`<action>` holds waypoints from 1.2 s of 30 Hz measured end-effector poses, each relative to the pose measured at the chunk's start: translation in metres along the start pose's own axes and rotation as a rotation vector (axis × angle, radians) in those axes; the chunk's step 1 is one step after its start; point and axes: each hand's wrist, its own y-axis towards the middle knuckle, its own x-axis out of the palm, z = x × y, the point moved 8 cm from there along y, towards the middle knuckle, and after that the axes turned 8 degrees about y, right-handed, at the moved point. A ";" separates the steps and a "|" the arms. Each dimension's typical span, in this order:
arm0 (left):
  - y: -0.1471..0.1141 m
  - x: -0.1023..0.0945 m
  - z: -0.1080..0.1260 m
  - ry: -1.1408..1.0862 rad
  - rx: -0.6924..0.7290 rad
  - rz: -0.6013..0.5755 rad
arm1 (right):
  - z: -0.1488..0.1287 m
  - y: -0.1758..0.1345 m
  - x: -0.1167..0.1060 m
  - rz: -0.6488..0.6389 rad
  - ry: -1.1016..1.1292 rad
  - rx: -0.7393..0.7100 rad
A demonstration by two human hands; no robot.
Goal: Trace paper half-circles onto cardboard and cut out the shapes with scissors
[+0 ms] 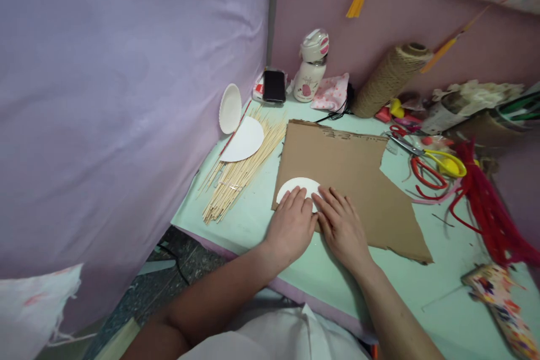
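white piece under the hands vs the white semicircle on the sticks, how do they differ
The white piece lies on the cardboard, the semicircle on the sticks. Fingers partly cover the white piece; no hand touches the semicircle. Both are white with a curved edge.

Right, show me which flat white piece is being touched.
The flat white piece on the cardboard, touched by the left hand and right hand. The other, a white half-disc, lies on the pale sticks, with neither hand on it.
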 end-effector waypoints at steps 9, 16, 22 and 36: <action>0.026 -0.010 -0.019 -0.026 0.103 -0.052 | 0.001 0.001 -0.004 0.021 0.074 0.046; 0.026 -0.003 -0.020 -0.049 0.155 -0.051 | 0.018 -0.006 -0.010 0.168 0.317 0.045; 0.028 -0.003 -0.016 0.024 0.161 -0.113 | 0.018 -0.007 -0.012 0.212 0.357 0.043; 0.025 0.005 0.006 0.137 0.031 0.002 | 0.019 -0.006 -0.015 0.182 0.332 0.070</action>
